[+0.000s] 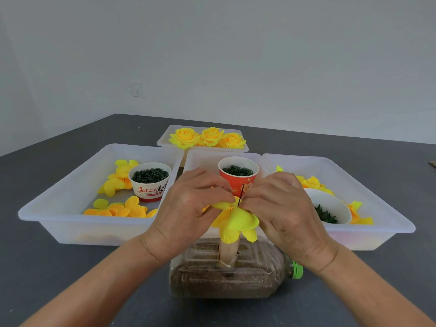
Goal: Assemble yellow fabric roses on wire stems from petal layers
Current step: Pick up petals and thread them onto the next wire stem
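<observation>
— What is the flower looking like?

— The half-built yellow rose (237, 220) is sitting over a pale upright tube (228, 252) that is standing in a clear plastic bottle (226, 270) lying on its side on the dark surface (70, 267). Its petals are bright lemon yellow, drooping downward and outward, and a thin dark wire stem (240, 195) is poking up through the middle.

— And the hands?

— The left hand (188, 208) is pinching a petal at the top of the rose with curled fingers (219, 197). The right hand (280, 208) is pinching right beside the wire; whether it is gripping wire or petal, I cannot tell.

— What is lying around it?

— Three finished roses (207, 137) are resting in the far tray (162, 140). Loose petal layers (120, 210) are lying in the left tray (70, 185) beside a white cup (149, 182) of dark green bits. A red cup (237, 178) is standing behind the hands, and a tipped white bowl (330, 206) is lying in the right tray (377, 208).
</observation>
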